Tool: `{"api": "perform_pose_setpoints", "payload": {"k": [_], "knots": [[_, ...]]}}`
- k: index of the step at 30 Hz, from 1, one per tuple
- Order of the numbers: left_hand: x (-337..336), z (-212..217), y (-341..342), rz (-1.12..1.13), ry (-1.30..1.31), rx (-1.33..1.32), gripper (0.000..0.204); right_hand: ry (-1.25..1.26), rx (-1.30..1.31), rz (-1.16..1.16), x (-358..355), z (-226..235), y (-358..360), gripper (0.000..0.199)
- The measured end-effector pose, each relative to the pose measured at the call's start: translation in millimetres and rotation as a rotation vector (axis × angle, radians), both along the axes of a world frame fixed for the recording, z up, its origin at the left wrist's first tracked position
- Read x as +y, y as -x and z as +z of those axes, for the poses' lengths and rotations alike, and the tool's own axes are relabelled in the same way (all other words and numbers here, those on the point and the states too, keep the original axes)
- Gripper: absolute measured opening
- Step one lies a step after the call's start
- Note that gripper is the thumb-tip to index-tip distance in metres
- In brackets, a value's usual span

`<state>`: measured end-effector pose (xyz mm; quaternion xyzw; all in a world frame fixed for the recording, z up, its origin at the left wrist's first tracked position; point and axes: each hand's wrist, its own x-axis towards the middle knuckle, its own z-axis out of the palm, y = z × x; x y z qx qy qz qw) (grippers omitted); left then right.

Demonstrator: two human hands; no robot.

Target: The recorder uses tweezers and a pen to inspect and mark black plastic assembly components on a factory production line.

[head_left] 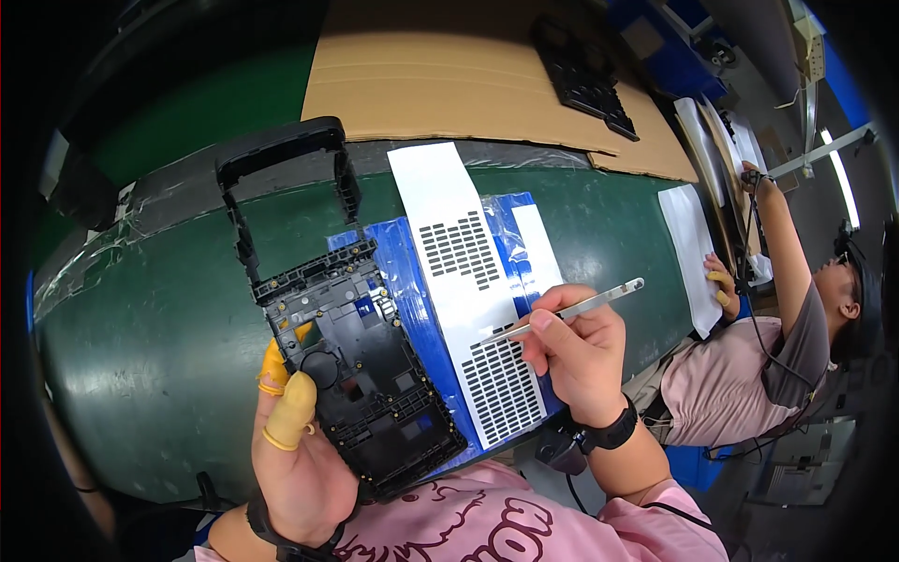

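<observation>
Here, left hand (300, 459), w/ yellow finger cots, is closed on the black plastic frame (351, 356), long axis up-left, handle end away. Right hand (581, 361) pinches metal tweezers (571, 309), tips on the white sticker sheet (468, 290) just right of the frame. Green belt (159, 328) below; cardboard (468, 84) behind, co-worker (749, 375) at right.

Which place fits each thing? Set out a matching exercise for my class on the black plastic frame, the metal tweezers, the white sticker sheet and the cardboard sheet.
Things:
1. black plastic frame
2. metal tweezers
3. white sticker sheet
4. cardboard sheet

Places:
A. lying flat on the blue backing
B. at the far side of the green table
C. held in the left hand
D. held in the right hand

Pairs: 1-C, 2-D, 3-A, 4-B
</observation>
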<state>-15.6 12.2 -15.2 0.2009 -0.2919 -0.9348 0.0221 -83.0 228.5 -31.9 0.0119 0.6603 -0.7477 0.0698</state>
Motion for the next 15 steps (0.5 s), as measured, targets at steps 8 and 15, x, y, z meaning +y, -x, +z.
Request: {"api": "perform_pose_setpoints", "payload": {"k": [8, 15], "knots": [[-0.7, 0.9, 0.7, 0.014, -0.027, -0.003, 0.044, -0.045, -0.005, -0.008, -4.1, 1.2, 0.7, 0.012], [-2.5, 0.2, -2.0, -0.012, -0.012, 0.012, 0.046, 0.018, 0.005, 0.003, -0.7, 21.5, -5.1, 0.014]]}}
